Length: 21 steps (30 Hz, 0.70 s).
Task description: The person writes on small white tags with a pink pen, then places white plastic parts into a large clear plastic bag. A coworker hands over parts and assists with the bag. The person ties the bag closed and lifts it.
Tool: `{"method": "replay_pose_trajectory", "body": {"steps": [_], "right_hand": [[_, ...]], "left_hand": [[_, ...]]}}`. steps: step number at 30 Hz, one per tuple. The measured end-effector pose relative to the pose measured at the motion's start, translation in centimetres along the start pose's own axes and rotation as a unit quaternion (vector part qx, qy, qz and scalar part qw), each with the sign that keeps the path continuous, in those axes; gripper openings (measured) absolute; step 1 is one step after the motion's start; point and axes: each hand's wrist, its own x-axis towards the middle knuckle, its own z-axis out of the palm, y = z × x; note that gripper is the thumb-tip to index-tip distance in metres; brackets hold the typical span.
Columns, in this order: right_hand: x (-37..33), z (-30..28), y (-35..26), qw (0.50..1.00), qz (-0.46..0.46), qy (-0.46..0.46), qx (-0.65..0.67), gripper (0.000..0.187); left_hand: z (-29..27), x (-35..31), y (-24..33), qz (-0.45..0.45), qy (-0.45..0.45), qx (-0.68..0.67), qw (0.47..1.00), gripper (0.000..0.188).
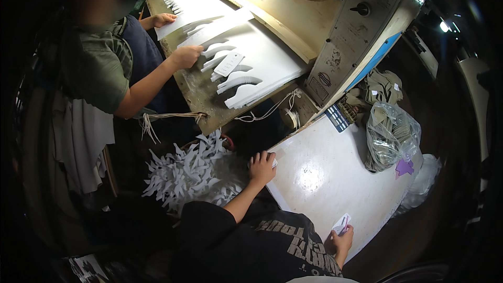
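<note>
My left hand (pixel 261 167) is at the left edge of a white-topped table (pixel 314 178). Its fingers are curled over a small white piece (pixel 274 163), of which only a sliver shows. Near the table's front edge, my right hand (pixel 342 240) pinches a small flat white piece (pixel 341 224) with a purple streak on it. I cannot tell whether that is one layer or several. Just left of my left forearm is a heap of curved white cut-offs (pixel 196 170).
Beyond, a co-worker (pixel 99 68) holds a white sheet (pixel 222 26) over a bench with stacked curved white pieces (pixel 238 84). A clear bag of beige pieces (pixel 393 133), a purple scrap (pixel 404 167) and a dark blue card (pixel 337 118) lie on my table. A machine panel (pixel 348 36) stands behind.
</note>
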Motion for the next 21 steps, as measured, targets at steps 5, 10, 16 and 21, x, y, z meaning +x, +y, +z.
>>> {"method": "replay_pose_trajectory", "body": {"steps": [5,10,16,21], "right_hand": [[0.4,0.3,-1.1,1.0,0.02,-0.012,-0.016,0.076],[1.0,0.9,-1.1,0.998,0.04,-0.034,-0.025,0.073],[0.9,1.4,-1.1,1.0,0.019,-0.002,-0.003,0.08],[0.9,0.9,-1.7,0.999,0.04,-0.031,-0.008,0.092]], "left_hand": [[0.8,-0.6,-1.3,-0.025,0.03,-0.115,0.993,0.048],[1.4,-0.8,-1.9,-0.031,0.083,-0.159,0.983,0.045],[1.3,-0.9,-1.9,-0.033,0.083,-0.16,0.983,0.045],[1.1,-0.8,-1.9,-0.033,0.091,-0.165,0.982,0.045]]}}
